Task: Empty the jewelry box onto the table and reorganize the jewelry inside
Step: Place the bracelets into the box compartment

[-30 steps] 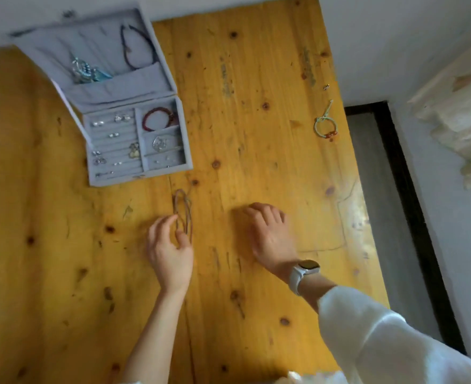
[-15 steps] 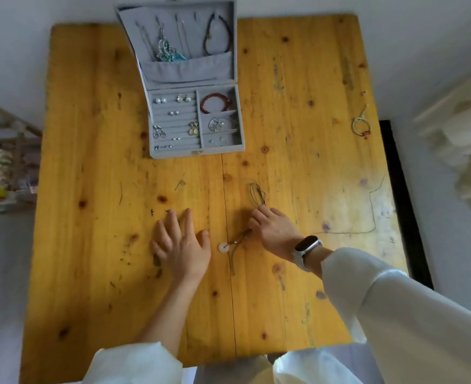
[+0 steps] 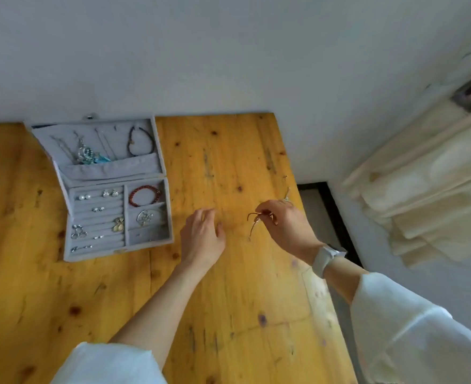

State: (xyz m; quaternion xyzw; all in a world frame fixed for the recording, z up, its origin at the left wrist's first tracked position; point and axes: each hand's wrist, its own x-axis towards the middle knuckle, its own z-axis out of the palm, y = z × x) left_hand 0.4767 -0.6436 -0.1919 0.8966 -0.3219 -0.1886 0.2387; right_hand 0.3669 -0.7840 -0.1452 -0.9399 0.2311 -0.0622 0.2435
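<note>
Now the brown cord necklace (image 3: 255,220), flat on the table (image 3: 228,300) a moment ago, is pinched up by the right hand (image 3: 284,225). The left hand (image 3: 204,234) is spread. Probably it is carried next to the jewelry box (image 3: 112,189).

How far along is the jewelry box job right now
Mostly sorted: the jewelry box holds earrings, a red bracelet and hanging necklaces. In hand: the right hand pinches a brown cord piece; the left hand is open. Left: placing that cord; one compartment looks empty.
</note>
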